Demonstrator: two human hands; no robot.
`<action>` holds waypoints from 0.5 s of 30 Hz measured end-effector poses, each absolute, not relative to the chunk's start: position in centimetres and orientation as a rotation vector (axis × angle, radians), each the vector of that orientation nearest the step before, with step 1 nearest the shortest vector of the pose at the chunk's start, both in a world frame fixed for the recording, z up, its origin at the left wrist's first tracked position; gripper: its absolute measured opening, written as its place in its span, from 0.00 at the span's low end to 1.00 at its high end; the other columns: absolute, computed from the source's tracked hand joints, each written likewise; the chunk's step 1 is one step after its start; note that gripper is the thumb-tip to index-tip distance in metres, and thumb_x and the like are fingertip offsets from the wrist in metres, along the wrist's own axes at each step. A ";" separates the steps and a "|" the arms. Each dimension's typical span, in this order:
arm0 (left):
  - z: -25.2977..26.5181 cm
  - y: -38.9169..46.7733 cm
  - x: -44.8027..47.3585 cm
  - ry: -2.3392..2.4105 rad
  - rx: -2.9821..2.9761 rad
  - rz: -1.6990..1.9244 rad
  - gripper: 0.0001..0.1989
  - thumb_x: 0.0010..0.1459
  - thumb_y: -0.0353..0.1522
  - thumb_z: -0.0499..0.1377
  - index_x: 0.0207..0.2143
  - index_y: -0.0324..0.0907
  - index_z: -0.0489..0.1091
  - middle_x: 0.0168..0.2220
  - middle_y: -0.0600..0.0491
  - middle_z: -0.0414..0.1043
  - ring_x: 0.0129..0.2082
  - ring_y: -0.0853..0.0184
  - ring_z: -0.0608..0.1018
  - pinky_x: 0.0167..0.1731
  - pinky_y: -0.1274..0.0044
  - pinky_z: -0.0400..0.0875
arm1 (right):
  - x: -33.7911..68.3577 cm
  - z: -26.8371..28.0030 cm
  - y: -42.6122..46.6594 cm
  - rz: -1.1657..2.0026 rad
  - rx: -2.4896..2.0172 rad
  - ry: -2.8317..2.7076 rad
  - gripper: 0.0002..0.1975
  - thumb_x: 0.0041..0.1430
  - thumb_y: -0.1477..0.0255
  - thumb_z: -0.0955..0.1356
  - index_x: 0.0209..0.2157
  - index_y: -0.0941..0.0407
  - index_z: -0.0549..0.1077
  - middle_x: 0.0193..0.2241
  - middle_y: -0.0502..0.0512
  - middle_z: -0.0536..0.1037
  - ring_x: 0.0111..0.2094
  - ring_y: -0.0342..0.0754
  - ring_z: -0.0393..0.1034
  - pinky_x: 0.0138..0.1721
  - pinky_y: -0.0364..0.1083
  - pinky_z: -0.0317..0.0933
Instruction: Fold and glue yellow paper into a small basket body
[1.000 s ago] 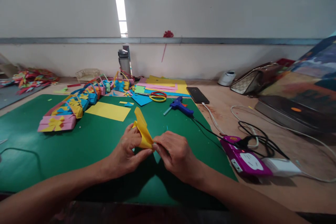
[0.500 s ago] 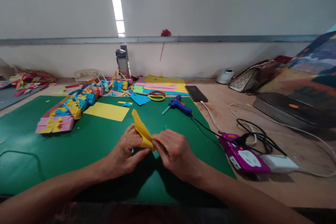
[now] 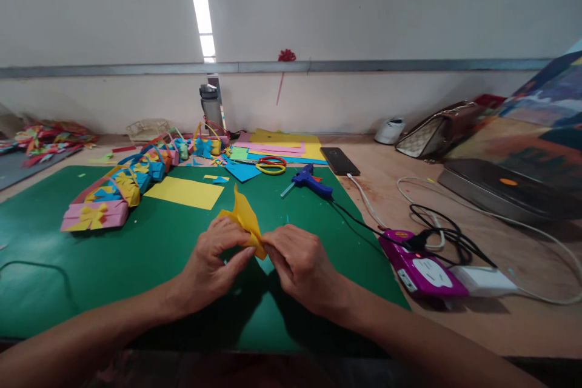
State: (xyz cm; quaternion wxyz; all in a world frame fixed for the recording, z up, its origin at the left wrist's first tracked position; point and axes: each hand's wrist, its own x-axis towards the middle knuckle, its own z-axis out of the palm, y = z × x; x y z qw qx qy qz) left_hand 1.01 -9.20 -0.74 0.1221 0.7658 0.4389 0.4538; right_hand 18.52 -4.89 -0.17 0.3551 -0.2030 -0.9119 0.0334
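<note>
A folded piece of yellow paper (image 3: 246, 213) is held up between my two hands, over the green mat (image 3: 150, 267). My left hand (image 3: 217, 257) pinches its lower left side, thumb in front and fingers behind. My right hand (image 3: 297, 257) grips the right lower corner between thumb and bent fingers. Part of the paper is hidden by the fingers. Beyond my hands lie a flat yellow sheet (image 3: 185, 193) and a blue glue gun (image 3: 311, 182) with a clear stick in it.
Small paper baskets with bows (image 3: 95, 216) stand in a row at left. Scissors (image 3: 271, 165) and coloured sheets (image 3: 313, 147) lie at the back, beside a phone (image 3: 339, 161). A purple power strip (image 3: 421, 267) and cables are at right. A bottle (image 3: 211, 106) stands behind.
My left hand has shifted its fingers on the yellow paper, closing nearer its lower edge. The paper's left part now spreads over the fingers. My right hand has barely moved.
</note>
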 end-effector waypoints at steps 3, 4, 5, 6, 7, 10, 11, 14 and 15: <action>-0.8 -9.2 0.9 1.275 2.248 1.273 0.07 0.58 0.31 0.54 0.30 0.42 0.70 0.28 0.53 0.73 0.30 0.67 0.71 0.39 0.70 0.62 | 18.5 -0.3 -4.8 0.143 -0.508 -2.349 0.08 0.62 0.76 0.59 0.32 0.58 0.68 0.26 0.56 0.76 0.27 0.45 0.67 0.31 0.45 0.58; -0.8 -9.1 0.9 1.275 2.253 1.256 0.07 0.59 0.32 0.53 0.30 0.42 0.70 0.28 0.53 0.73 0.31 0.67 0.71 0.40 0.70 0.62 | 18.5 -0.3 -4.8 0.165 -0.506 -2.344 0.08 0.62 0.75 0.60 0.33 0.58 0.68 0.27 0.56 0.76 0.28 0.46 0.68 0.31 0.45 0.59; -0.8 -9.1 0.8 1.275 2.257 1.250 0.07 0.59 0.32 0.53 0.30 0.42 0.70 0.28 0.53 0.73 0.31 0.67 0.71 0.40 0.70 0.62 | 18.5 -0.4 -4.8 0.184 -0.508 -2.338 0.07 0.62 0.74 0.60 0.33 0.58 0.68 0.27 0.56 0.76 0.28 0.46 0.68 0.31 0.44 0.59; -0.8 -9.1 0.8 1.275 2.261 1.249 0.07 0.59 0.32 0.53 0.30 0.42 0.69 0.28 0.53 0.73 0.31 0.66 0.71 0.40 0.70 0.62 | 18.5 -0.4 -4.8 0.199 -0.513 -2.334 0.06 0.61 0.73 0.61 0.33 0.58 0.68 0.27 0.56 0.76 0.28 0.45 0.68 0.31 0.44 0.59; -0.8 -9.1 0.8 1.271 2.264 1.252 0.07 0.59 0.32 0.53 0.30 0.42 0.69 0.28 0.53 0.73 0.31 0.66 0.71 0.40 0.70 0.62 | 18.5 -0.4 -4.8 0.209 -0.522 -2.330 0.06 0.61 0.73 0.61 0.33 0.58 0.68 0.27 0.56 0.76 0.28 0.45 0.68 0.31 0.44 0.59; -0.9 -9.2 0.8 1.273 2.270 1.274 0.07 0.59 0.32 0.53 0.30 0.42 0.68 0.28 0.53 0.72 0.31 0.67 0.70 0.42 0.70 0.62 | 18.4 -0.5 -4.8 0.226 -0.535 -2.321 0.05 0.60 0.73 0.62 0.33 0.58 0.69 0.26 0.55 0.76 0.27 0.45 0.68 0.30 0.44 0.59; -0.9 -9.2 0.8 1.288 2.264 1.289 0.06 0.59 0.31 0.53 0.30 0.42 0.68 0.28 0.54 0.72 0.31 0.67 0.71 0.43 0.69 0.62 | 18.4 -0.5 -4.8 0.228 -0.534 -2.320 0.05 0.60 0.73 0.62 0.32 0.58 0.69 0.26 0.55 0.76 0.27 0.45 0.68 0.30 0.44 0.59; -1.1 -9.4 0.9 1.353 2.233 1.355 0.04 0.58 0.31 0.54 0.31 0.42 0.67 0.28 0.55 0.72 0.31 0.68 0.72 0.47 0.69 0.61 | 18.4 -0.4 -4.8 0.232 -0.531 -2.318 0.06 0.60 0.74 0.62 0.33 0.58 0.69 0.27 0.55 0.76 0.27 0.45 0.68 0.30 0.43 0.59; -1.2 -9.4 1.0 1.367 2.225 1.368 0.04 0.58 0.31 0.54 0.31 0.43 0.67 0.28 0.55 0.72 0.31 0.68 0.73 0.48 0.68 0.61 | 18.4 -0.4 -4.8 0.233 -0.531 -2.318 0.06 0.61 0.74 0.62 0.33 0.58 0.69 0.27 0.55 0.77 0.27 0.44 0.68 0.31 0.43 0.59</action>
